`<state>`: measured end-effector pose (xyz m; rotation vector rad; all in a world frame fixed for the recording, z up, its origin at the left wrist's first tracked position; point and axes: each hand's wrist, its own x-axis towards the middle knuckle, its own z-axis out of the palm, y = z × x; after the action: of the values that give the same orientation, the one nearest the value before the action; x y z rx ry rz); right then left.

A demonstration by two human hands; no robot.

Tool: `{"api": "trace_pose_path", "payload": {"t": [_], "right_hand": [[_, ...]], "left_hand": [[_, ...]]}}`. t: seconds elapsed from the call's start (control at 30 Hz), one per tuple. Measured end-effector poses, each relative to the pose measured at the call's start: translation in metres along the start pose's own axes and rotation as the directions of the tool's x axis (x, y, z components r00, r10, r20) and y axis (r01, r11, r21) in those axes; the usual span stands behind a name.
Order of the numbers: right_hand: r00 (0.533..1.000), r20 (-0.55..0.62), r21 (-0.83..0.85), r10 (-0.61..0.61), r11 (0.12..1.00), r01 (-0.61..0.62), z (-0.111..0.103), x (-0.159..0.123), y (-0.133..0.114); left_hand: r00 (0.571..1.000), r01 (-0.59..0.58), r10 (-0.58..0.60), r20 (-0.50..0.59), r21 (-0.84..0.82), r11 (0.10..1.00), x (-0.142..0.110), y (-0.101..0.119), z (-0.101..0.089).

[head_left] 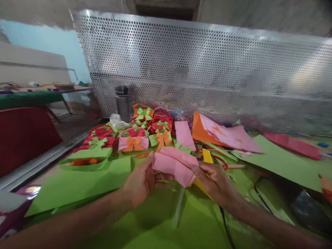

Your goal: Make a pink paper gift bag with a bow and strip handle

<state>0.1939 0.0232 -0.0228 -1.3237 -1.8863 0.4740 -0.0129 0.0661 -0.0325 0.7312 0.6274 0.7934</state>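
Note:
A folded pink paper piece (176, 165), shaped like a small bag body, is held up between my two hands. My left hand (141, 180) grips its left end with the thumb on top. At the right end, my right hand (214, 180) pinches it between thumb and fingers. Beneath the paper, a translucent glue stick (178, 207) points toward me, and a yellow tool (207, 156), perhaps a glue gun, shows partly behind my right hand. Beyond stand several finished paper bags, among them a pink bag with an orange bow (133, 142).
Green sheets (103, 176) lie at left, with a green open-topped paper box (85, 160) on them. A grey bottle (122, 105) stands behind. Pink sheets (228, 133) and a green sheet (280, 160) lie at right. A black cable (225, 224) runs across the table; a perforated metal panel (207, 55) closes the back.

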Motion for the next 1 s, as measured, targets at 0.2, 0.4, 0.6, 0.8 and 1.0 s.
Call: {"api": "trace_pose_path", "payload": {"t": [0.2, 0.4, 0.6, 0.8, 1.0], "right_hand": [[1.0, -0.005, 0.064, 0.025, 0.998, -0.025, 0.001, -0.001, -0.001], [0.995, 0.031, -0.084, -0.098, 0.991, 0.101, 0.002, -0.007, -0.01], [0.992, 0.088, -0.101, -0.089, 0.99, 0.097, 0.006, -0.009, -0.009], [0.992, 0.092, -0.101, -0.09, 0.99, 0.099, 0.005, -0.008, -0.009], [0.997, -0.041, -0.146, -0.069, 0.987, 0.062, 0.001, -0.006, -0.011]], "left_hand": [[1.0, -0.019, 0.019, -0.01, -0.014, 1.0, -0.003, 0.0, 0.0], [0.993, -0.115, 0.116, -0.029, 0.041, 0.993, -0.008, 0.0, 0.007], [0.98, -0.161, 0.178, -0.092, 0.164, 0.973, -0.009, -0.005, 0.007], [0.972, -0.146, 0.182, -0.148, 0.225, 0.963, -0.008, -0.006, 0.006], [0.972, -0.139, 0.183, -0.15, 0.263, 0.955, -0.012, -0.006, 0.01]]}}
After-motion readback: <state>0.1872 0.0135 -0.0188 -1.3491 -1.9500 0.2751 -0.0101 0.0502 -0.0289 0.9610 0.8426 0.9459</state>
